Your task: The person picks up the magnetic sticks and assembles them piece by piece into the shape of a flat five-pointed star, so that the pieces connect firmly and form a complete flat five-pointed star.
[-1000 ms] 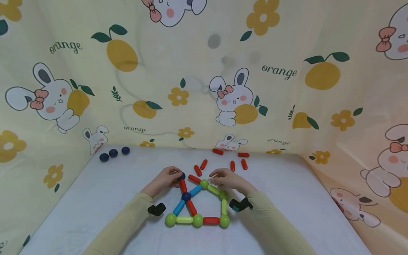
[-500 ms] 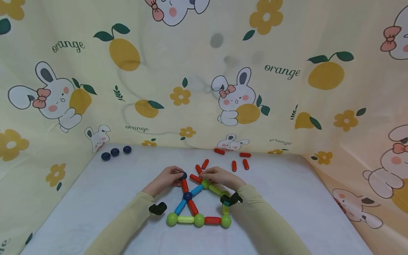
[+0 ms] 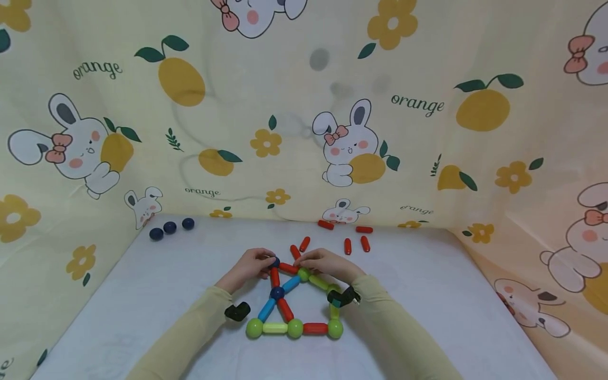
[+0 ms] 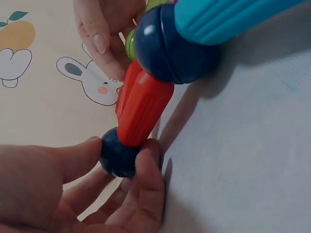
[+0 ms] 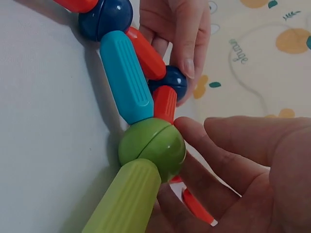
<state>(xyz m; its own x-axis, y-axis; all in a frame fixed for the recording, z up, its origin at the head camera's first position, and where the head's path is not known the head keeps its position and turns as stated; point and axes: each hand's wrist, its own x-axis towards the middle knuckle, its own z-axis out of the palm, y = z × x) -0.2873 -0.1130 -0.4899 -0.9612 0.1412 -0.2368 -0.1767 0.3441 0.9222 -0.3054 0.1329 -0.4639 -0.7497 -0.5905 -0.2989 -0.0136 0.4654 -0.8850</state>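
Observation:
My left hand (image 3: 248, 268) pinches a dark blue ball (image 4: 116, 158) between thumb and fingers. A red rod (image 4: 146, 109) joins that ball to another dark blue ball (image 3: 277, 293). A second red rod (image 5: 166, 103) spans from the held ball to a green ball (image 5: 151, 145). At the green ball's end of this rod, my right hand (image 3: 330, 265) touches with a fingertip; its thumb stands apart and its fingers are loosely extended. Blue rod (image 5: 125, 77) and light green rod (image 5: 127, 196) also meet the green ball. All belong to one flat frame of balls and rods.
Three dark blue balls (image 3: 170, 227) lie at the back left of the white table (image 3: 142, 295). Several loose red rods (image 3: 348, 246) lie behind the frame, one close behind my right fingers. A patterned cloth (image 3: 285, 105) stands around the back and sides.
My right hand has moved left onto the red rod at the green ball. That rod has swung, and its free end now meets the dark blue ball in my left hand.

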